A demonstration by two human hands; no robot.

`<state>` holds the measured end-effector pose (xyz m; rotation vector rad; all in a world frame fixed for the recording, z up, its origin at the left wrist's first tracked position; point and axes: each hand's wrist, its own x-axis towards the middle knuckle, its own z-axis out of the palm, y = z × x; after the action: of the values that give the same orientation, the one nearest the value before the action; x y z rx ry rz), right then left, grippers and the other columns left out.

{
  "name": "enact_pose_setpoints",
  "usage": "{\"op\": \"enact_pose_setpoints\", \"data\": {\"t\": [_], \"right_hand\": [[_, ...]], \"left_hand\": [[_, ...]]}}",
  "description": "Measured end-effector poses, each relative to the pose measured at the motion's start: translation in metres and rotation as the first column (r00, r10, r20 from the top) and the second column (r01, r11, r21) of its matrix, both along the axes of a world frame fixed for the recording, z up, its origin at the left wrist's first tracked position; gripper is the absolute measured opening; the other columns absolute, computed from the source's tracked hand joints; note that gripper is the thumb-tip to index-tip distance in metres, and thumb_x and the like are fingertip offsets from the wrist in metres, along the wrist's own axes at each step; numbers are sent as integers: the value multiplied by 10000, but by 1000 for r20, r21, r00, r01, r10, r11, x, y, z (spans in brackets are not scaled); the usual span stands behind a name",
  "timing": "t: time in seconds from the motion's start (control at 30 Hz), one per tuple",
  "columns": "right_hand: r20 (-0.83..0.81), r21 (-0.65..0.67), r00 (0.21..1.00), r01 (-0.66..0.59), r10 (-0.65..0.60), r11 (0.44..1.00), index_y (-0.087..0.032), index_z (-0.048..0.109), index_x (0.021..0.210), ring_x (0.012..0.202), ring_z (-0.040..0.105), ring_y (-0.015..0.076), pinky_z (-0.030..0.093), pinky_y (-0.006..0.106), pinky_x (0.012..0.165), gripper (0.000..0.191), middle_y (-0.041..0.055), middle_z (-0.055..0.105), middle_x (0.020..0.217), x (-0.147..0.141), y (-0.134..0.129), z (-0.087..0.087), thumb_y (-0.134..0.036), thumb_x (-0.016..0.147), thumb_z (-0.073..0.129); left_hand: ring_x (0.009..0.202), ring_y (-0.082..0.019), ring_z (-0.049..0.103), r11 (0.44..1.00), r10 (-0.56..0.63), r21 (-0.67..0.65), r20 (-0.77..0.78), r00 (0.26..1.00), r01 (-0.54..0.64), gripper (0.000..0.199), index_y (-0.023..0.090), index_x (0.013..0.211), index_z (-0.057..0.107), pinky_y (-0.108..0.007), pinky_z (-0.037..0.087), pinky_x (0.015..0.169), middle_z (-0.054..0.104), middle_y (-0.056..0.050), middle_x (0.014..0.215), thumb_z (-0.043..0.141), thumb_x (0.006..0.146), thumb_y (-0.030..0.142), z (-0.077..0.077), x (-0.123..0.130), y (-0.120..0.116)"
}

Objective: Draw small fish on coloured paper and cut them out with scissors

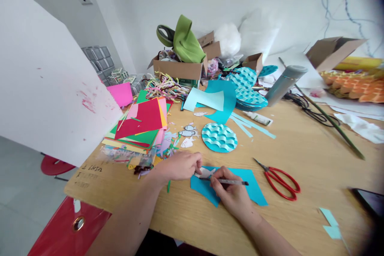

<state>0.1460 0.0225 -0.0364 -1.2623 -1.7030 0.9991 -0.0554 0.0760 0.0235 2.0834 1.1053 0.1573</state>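
My right hand [231, 192] is closed around a slim pen [234, 182], its tip down at a blue sheet of paper [255, 192]. On that sheet lies a white paper fish cutout [205, 173]. My left hand [183, 165] has its fingers curled and presses the cutout down at its left end. Just beyond my hands sits a blue disc [219, 137] covered with wavy paper strips. Several more paper fish [188, 133] lie to its left. Red-handled scissors [280, 180] rest to the right of the blue sheet, blades pointing away.
Stacked coloured paper [144, 122] and scraps cover the left of the table. Behind are a cardboard box [177, 69], finished wavy discs [249, 92], a grey bottle [285, 84] and a glue tube [259, 118]. A long green stick [330, 120] and a phone-like device [369, 204] lie rightward.
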Motion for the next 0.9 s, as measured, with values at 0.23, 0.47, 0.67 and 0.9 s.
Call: {"op": "enact_pose_setpoints", "data": {"t": [0.23,0.47,0.67,0.9], "right_hand": [[10,15,1000,6,-6,1000,-211,535,674,546,511,151,393,255,485,215,22,588,600,0,1,0,-321,858,537],[13,-5,1000,17,-17,1000,-210,531,683,538,499,140,383,251,485,217,13,578,601,0,0,1,-326,866,540],[-1,-9,1000,25,-25,1000,-215,520,667,515,474,132,366,251,477,225,-3,547,580,0,1,3,-325,860,549],[-10,-2,1000,20,-20,1000,-215,513,674,522,467,130,358,250,484,216,-7,540,586,2,0,-3,-309,865,551]], "left_hand": [[920,-150,670,1000,4,0,9,1000,-4,205,215,867,519,-251,453,776,745,6,932,410,806,53,1,0,-1],[915,-140,665,1000,8,-12,16,1000,-8,217,217,870,525,-240,455,763,742,15,934,408,803,47,2,0,-1],[914,-143,661,1000,5,-2,9,1000,-5,213,215,867,523,-249,454,784,740,15,922,417,803,41,2,1,-2],[926,-151,656,1000,5,2,-13,1000,-5,217,214,874,517,-243,450,753,739,10,932,419,799,36,5,0,-2]]}}
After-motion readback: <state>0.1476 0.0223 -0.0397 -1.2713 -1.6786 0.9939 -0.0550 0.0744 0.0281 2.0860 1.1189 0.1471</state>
